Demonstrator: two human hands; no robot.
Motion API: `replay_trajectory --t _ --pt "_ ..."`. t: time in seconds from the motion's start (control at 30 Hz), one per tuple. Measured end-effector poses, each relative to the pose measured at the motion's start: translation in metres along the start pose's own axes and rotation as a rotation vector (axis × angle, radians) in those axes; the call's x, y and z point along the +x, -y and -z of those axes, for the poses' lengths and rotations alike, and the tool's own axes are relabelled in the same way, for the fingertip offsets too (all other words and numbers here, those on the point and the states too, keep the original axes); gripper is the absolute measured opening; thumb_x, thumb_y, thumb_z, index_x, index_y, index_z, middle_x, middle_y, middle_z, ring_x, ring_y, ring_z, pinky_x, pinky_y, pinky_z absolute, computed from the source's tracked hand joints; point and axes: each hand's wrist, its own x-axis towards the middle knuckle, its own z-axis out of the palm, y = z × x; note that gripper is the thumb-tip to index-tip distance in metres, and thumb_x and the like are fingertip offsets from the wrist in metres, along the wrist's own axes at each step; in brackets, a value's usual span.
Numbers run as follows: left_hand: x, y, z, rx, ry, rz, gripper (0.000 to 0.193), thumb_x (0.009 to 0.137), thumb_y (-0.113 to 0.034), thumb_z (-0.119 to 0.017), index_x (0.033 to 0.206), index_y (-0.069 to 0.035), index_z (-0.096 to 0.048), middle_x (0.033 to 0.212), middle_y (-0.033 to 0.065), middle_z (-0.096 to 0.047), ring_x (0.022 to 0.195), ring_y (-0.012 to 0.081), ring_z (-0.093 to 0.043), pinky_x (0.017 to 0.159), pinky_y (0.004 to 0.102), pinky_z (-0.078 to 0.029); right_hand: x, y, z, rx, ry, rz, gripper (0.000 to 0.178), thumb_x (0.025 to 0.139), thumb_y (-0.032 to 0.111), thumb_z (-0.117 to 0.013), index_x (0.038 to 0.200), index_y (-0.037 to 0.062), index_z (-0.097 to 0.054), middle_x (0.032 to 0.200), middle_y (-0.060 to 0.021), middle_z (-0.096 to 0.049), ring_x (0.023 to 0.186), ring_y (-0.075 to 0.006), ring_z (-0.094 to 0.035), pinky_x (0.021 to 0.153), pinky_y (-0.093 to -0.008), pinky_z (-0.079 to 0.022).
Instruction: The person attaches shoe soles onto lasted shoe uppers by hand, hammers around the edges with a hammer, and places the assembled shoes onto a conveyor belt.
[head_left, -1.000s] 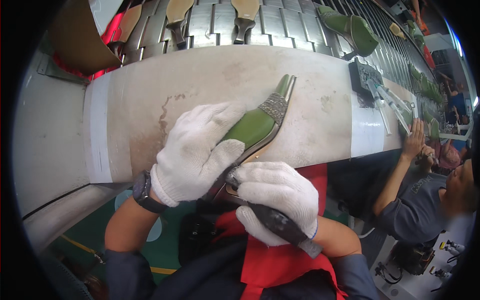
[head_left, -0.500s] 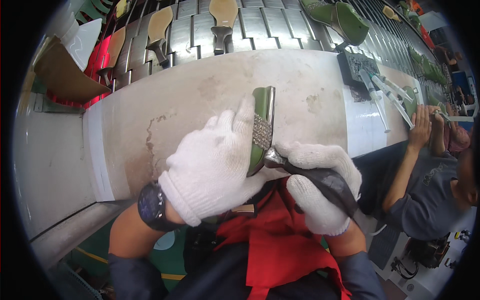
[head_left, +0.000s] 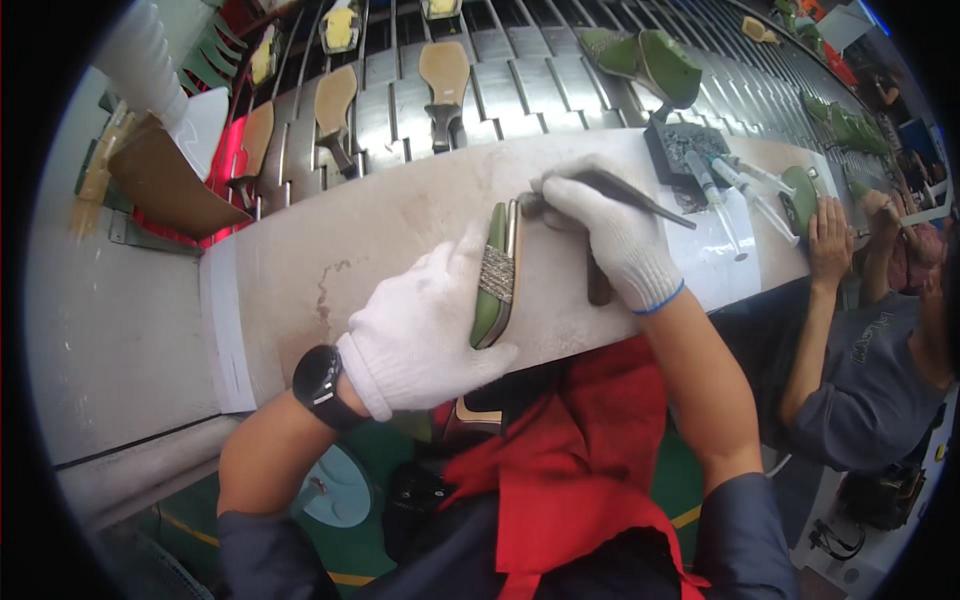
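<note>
We grip a green shoe (head_left: pixel 493 280) on edge in our gloved left hand (head_left: pixel 425 335), over the pale bench (head_left: pixel 300 270). Our gloved right hand (head_left: pixel 610 235) holds a dark tool (head_left: pixel 625 195) at the shoe's toe. Syringes (head_left: pixel 730 195) lie just right of it, by a dark tray (head_left: pixel 685 150). Beyond the bench, soles (head_left: pixel 445 85) stand on a slatted conveyor (head_left: pixel 540 90). A co-worker's hand (head_left: pixel 828 235) rests on the bench to our right.

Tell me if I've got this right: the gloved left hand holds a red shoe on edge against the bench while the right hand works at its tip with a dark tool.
Not quite: the shoe is green, not red, as the head view shows. The rest stands: the gloved left hand holds it on edge against the bench while the right hand works at its tip with a dark tool.
</note>
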Motion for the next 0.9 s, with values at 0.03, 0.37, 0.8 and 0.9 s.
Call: replay_trajectory --t 0.03,0.37,0.8,0.9 --pt "0.001 0.006 0.002 -0.055 -0.031 -0.031 0.113 0.083 -0.031 -0.09 0.171 0.005 -0.03 0.141 0.0379 -0.064 0.133 0.0513 -0.067 0.112 0.051 -0.056 -0.004 -0.003 0.002 0.079 -0.007 0.003 0.018 0.108 0.013 -0.068 0.115 -0.0012 -0.076 0.114 -0.0123 -0.081 0.11 -0.0205 -0.078 0.1 -0.0332 -0.061" --pt "-0.023 -0.031 0.05 -0.435 -0.543 -0.442 0.103 0.076 -0.01 -0.093 0.162 0.001 -0.04 0.137 0.0179 -0.066 0.132 0.026 -0.066 0.116 0.043 -0.052 -0.076 0.006 -0.015 0.102 -0.005 0.087 0.019 0.106 0.008 -0.069 0.118 -0.0058 -0.075 0.116 -0.0195 -0.081 0.111 -0.0259 -0.08 0.098 -0.0373 -0.064" --pt "-0.034 -0.064 0.016 -0.403 -0.705 -0.525 0.071 0.071 0.001 -0.086 0.136 -0.001 -0.058 0.119 0.0196 -0.069 0.106 0.0418 -0.074 0.093 0.0472 -0.061 -0.164 0.153 -0.027 -0.038 0.118 0.457 0.041 0.089 0.019 -0.093 0.115 -0.0041 -0.072 0.126 -0.0278 -0.08 0.119 -0.0366 -0.079 0.108 -0.0492 -0.062" --pt "-0.038 -0.063 0.012 -0.483 -0.689 -0.569 0.069 0.071 0.003 -0.084 0.136 -0.002 -0.058 0.118 0.0198 -0.069 0.105 0.0428 -0.073 0.093 0.0495 -0.06 -0.155 0.169 -0.026 -0.043 0.137 0.416 0.04 0.087 0.017 -0.093 0.115 -0.0048 -0.073 0.123 -0.0288 -0.08 0.114 -0.0365 -0.081 0.105 -0.048 -0.064"
